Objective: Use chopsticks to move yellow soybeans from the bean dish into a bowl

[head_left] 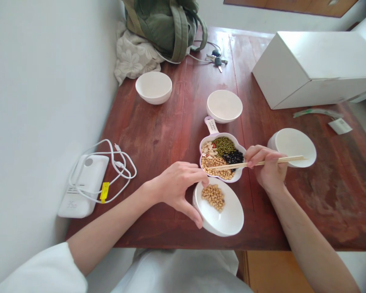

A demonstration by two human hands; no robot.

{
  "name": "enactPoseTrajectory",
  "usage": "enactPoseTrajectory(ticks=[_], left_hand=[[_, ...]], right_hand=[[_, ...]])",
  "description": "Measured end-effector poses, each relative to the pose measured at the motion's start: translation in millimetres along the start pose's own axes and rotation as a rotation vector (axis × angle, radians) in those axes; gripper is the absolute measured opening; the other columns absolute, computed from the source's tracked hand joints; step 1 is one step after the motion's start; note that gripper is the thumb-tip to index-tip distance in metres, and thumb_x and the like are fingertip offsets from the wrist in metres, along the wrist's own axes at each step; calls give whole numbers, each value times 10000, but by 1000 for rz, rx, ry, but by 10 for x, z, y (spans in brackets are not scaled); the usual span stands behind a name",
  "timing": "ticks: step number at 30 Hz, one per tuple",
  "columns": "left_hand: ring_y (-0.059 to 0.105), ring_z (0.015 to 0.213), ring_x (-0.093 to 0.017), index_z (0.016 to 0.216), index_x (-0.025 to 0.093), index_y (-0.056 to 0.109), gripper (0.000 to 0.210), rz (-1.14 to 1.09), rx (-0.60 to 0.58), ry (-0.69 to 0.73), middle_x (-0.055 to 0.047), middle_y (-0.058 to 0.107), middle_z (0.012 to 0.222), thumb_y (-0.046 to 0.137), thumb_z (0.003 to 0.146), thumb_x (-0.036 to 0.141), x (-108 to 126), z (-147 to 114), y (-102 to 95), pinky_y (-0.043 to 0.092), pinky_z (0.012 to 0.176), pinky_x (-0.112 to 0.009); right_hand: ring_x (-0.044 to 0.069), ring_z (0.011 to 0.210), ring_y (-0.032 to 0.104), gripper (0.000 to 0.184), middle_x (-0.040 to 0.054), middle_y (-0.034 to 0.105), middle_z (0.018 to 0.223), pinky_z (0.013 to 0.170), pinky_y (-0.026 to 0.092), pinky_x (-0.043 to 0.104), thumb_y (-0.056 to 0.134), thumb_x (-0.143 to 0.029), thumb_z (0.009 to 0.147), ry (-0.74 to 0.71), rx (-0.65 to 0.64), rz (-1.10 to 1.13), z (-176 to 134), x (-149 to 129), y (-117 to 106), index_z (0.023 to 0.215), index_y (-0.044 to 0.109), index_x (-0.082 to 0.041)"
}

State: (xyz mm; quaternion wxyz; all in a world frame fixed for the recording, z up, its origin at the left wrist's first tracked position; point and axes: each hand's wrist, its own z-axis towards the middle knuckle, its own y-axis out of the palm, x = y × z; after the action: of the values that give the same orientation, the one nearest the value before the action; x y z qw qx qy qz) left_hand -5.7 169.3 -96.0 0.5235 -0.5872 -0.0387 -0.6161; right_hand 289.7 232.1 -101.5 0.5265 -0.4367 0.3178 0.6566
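Note:
My right hand point(268, 167) grips a pair of wooden chopsticks point(256, 163). Their tips rest among the soybeans point(215, 167) in a flower-shaped dish point(238, 176) with a short handle. That dish also holds green mung beans point(224, 146), black beans point(233, 157) and pale peanut pieces point(209, 149). Just in front of it sits a white bowl point(228, 221) with a heap of soybeans point(213, 197) inside. With thumb and fingers at its left rim, my left hand point(183, 185) holds this bowl.
Three more white bowls stand around: back left point(154, 85), behind the dish point(225, 106) and right point(299, 146). A power bank point(94, 173) with a white cable lies at left. Keys point(217, 60), a green bag point(158, 24) and a large white box point(317, 65) are farther back.

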Motion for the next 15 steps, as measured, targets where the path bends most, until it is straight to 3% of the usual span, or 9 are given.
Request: enactPoseTrajectory(ticks=[7,15], left_hand=[[618,673,-191,953,204,621,828,-6,14,19,-22,714,792,747,595,940,-1,-2,-1,422,673,-336],[619,686,-194,954,207,617,832,-10,-7,-1,-33,715,812,736,597,949,-3,-1,1,426,681,-330]], right_hand=[[169,565,571,621,62,621,613,464,384,310,534,-605,1059,-85,170,63,56,-46,62,619,749,-222],[200,633,635,610,78,658,671,499,464,339,531,-647,1039,-77,15,-47,-21,-49,61,686,793,-224]])
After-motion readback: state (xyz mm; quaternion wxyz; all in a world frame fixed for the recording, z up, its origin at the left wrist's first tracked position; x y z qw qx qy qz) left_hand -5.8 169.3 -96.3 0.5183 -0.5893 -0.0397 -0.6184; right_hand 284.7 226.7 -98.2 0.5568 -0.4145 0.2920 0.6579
